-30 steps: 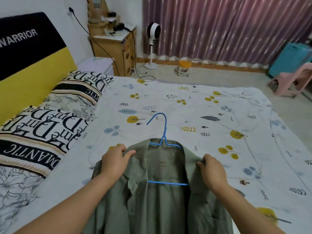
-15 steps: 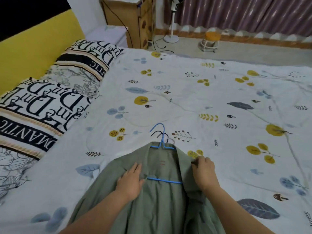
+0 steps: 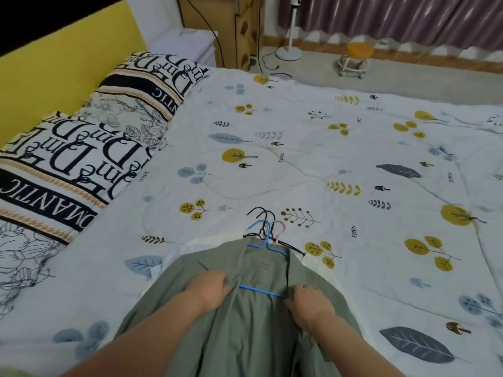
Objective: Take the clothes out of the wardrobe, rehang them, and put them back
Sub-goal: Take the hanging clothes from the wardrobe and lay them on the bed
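green shirt (image 3: 245,322) lies front-up on the bed (image 3: 299,164), near edge, collar pointing away from the person. it's on a blue hanger (image 3: 268,247): hook sticks out past the collar, bottom bar shows across the open front between the two hands. shirt sits on top of a pile; white clothes (image 3: 166,263) poke out at both sides under it. more hooks fan out beside the blue one: black hangers (image 3: 261,213) and a pink hanger (image 3: 280,230), bodies hidden under the shirt.

left hand (image 3: 208,288) on the left front panel, fingers curled and pinching the panel edge just beside the bar's left end. right hand (image 3: 309,300) on the right panel at the bar's right end, fingers bent down into the cloth; looks like a grip on the edge, fingertips mostly hidden, can't tell for sure.

two lettered pillows (image 3: 81,159) at left against a yellow headboard (image 3: 62,61). fan stand (image 3: 288,53), small stool (image 3: 353,59) and curtain (image 3: 394,17) on the far side.
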